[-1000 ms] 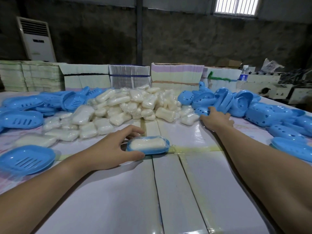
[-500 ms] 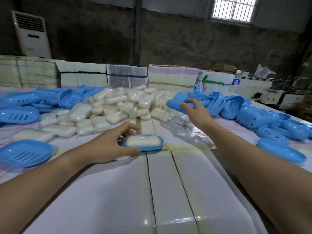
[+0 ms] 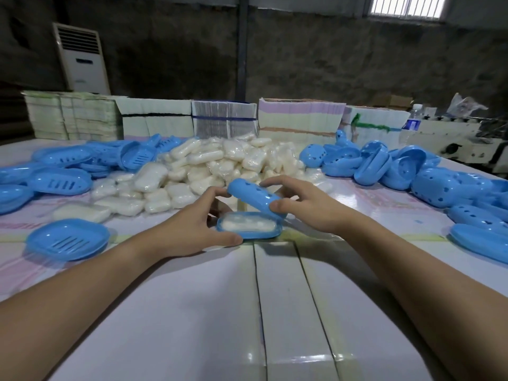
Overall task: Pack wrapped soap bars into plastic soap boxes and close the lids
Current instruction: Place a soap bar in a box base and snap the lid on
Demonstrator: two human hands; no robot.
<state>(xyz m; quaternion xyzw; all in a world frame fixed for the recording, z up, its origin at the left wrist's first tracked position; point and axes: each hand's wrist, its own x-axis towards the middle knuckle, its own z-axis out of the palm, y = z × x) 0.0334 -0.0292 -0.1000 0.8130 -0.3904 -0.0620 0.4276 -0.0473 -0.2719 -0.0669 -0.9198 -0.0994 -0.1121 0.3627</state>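
The soap box base (image 3: pixel 248 226) sits on the white surface (image 3: pixel 275 312) at the centre, with a wrapped soap bar (image 3: pixel 247 224) lying inside it. The left hand (image 3: pixel 189 232) steadies this base: its thumb presses the near rim and its fingers (image 3: pixel 217 192) reach up to touch the left end of the lid. The right hand (image 3: pixel 305 207) holds the blue lid (image 3: pixel 254 196) tilted just above the base, its thumb curled against the lid's near right end and its fingers spread along the far edge.

The lid looks like thin moulded plastic with small holes, so it is probably light, fairly stiff and somewhat slick; a grip at both ends, as now, should keep it from twisting as it goes down. The wrapped bar is likely firm but slippery in its film, and it could shift if the base is knocked. The lid probably needs to be levelled over the base and pressed evenly round the rim until it seats.

Behind the hands lies a heap of wrapped bars (image 3: pixel 220 166). More bases (image 3: pixel 60 182) lie to the left, one alone (image 3: pixel 68 239) nearer the person, and a pile of lids (image 3: pixel 398 169) spreads on the right.
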